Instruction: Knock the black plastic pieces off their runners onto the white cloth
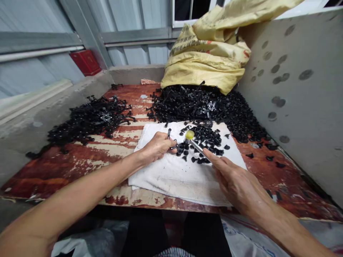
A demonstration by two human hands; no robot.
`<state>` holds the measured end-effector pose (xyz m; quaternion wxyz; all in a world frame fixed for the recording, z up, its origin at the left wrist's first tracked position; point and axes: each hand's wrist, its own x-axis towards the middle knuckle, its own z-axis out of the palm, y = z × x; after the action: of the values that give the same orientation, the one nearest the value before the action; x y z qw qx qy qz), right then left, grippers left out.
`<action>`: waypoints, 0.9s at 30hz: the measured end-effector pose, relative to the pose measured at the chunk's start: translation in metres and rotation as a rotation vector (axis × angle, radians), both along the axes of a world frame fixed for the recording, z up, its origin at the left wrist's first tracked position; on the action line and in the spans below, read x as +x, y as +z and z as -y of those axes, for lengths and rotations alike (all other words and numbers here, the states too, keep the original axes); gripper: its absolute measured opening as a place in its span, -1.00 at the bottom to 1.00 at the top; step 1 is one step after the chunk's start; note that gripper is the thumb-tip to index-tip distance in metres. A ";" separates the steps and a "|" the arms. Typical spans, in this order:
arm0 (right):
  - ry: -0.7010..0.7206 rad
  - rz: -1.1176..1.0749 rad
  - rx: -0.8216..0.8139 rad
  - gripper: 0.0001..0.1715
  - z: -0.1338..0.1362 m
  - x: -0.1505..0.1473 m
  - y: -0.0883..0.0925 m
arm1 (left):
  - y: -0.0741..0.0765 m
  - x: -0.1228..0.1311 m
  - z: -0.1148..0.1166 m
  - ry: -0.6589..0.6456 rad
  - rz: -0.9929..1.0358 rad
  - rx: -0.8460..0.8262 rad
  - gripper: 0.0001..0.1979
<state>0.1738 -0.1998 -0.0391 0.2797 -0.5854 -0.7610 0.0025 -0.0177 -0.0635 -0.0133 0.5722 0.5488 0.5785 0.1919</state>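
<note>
My left hand (pixel 160 144) pinches a small black plastic piece (pixel 169 132) with knobbed ends, over a folded white towel (pixel 166 185). In my right hand (pixel 230 175) is a small mallet (pixel 197 145) with a metal handle and a translucent yellow head, held with the index finger along the handle. The mallet's head is just right of the black piece, over loose black plastic caps (pixel 206 137) scattered on the towel. Whether the head touches any of them I cannot tell.
A yellow woven sack (pixel 206 67) spills a large heap of black parts (pixel 182 103) behind the towel. Another black pile (pixel 99 117) lies left on the worn red board (pixel 123 142). A grey wall (pixel 297 89) bounds the right side; a red box (pixel 85 62) stands back left.
</note>
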 end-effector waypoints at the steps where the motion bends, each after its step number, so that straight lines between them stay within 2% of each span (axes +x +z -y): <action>1: 0.004 -0.014 0.009 -0.38 -0.001 0.002 -0.001 | 0.000 -0.001 -0.002 -0.015 -0.016 -0.006 -0.85; 6: 0.028 -0.216 0.186 -0.36 0.002 -0.004 0.005 | 0.004 -0.001 -0.010 -0.082 -0.109 -0.046 -0.73; 9: 0.046 -0.256 0.186 -0.38 0.005 -0.010 0.007 | 0.006 -0.001 -0.013 -0.025 -0.068 -0.113 -0.73; 13: 0.049 -0.310 0.140 -0.43 0.008 -0.011 0.001 | 0.010 -0.007 -0.015 0.033 0.115 -0.231 -0.76; 20: -0.025 -0.407 0.007 -0.48 0.018 -0.007 -0.020 | 0.016 -0.024 -0.013 -0.012 0.262 -0.330 -0.83; 24: -0.073 -0.486 -0.074 -0.50 0.022 -0.004 -0.023 | 0.014 -0.027 -0.012 -0.086 0.256 -0.313 -0.89; 27: -0.107 -0.561 -0.106 -0.50 0.024 -0.004 -0.025 | 0.011 -0.028 -0.008 -0.219 0.200 -0.196 -0.90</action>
<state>0.1700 -0.2234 -0.0640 0.4481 -0.6150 -0.6206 0.1893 -0.0454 -0.0560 -0.0027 0.6950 0.5284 0.4714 0.1248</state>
